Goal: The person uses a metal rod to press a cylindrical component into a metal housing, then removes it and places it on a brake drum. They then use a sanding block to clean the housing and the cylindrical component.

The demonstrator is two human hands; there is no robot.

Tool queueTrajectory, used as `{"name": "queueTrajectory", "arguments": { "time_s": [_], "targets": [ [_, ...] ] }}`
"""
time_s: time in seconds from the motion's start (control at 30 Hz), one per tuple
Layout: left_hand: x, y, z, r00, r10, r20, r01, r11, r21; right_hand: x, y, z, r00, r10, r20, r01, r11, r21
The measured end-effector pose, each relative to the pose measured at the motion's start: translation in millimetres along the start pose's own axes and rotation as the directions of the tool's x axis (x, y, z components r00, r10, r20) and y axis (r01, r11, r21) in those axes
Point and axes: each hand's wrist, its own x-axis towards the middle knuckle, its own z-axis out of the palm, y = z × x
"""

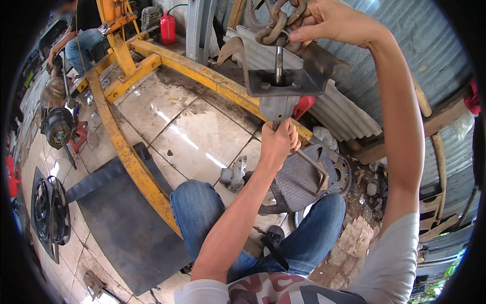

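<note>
My left hand (279, 144) is closed just under a grey metal housing (277, 107), gripping a bent metal rod (313, 163) whose angled end points down to the right. Above the housing is a dark metal bracket (259, 87) with bolts, and a shiny upright shaft (279, 66) rises through it. At the top, my right hand (336, 24) has its thumb and fingers pressed on a heavy rusty chain (277, 30), beside the shaft's upper end. The chain partly hides its fingertips.
A yellow steel hoist frame (121, 137) crosses the tiled floor (182, 134). Below my hands lie a ribbed metal casing (301, 182) and a small grey casting (234, 174). A black mat (126, 223) lies left. Another person (83, 43) sits far left by an axle part (56, 124).
</note>
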Motion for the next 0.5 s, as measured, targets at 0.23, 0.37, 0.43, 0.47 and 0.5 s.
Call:
{"name": "queueTrajectory", "arguments": {
  "time_s": [0.23,0.37,0.43,0.47,0.5],
  "targets": [
    [3.4,2.0,1.2,1.0,-0.014,0.028,0.014,1.0,-0.003,-4.0,5.6,46.8,0.901,-0.195,-0.389,0.088,0.957,-0.275],
    [3.0,-1.0,0.1,0.997,-0.038,0.071,0.039,0.999,-0.009,-15.9,15.3,49.1,0.869,-0.25,-0.428,0.235,0.968,-0.089],
    [3.2,-1.3,0.1,0.994,-0.039,0.101,0.041,0.999,-0.015,-19.9,15.1,40.4,0.88,-0.245,-0.407,0.231,0.969,-0.085],
    [3.7,-1.6,-0.3,0.993,-0.037,0.108,0.039,0.999,-0.018,-18.7,17.3,38.9,0.883,-0.244,-0.402,0.237,0.969,-0.068],
    [4.8,-1.9,0.1,0.992,-0.036,0.118,0.039,0.999,-0.021,-16.4,21.5,38.3,0.885,-0.241,-0.398,0.24,0.969,-0.052]
  ]
}}
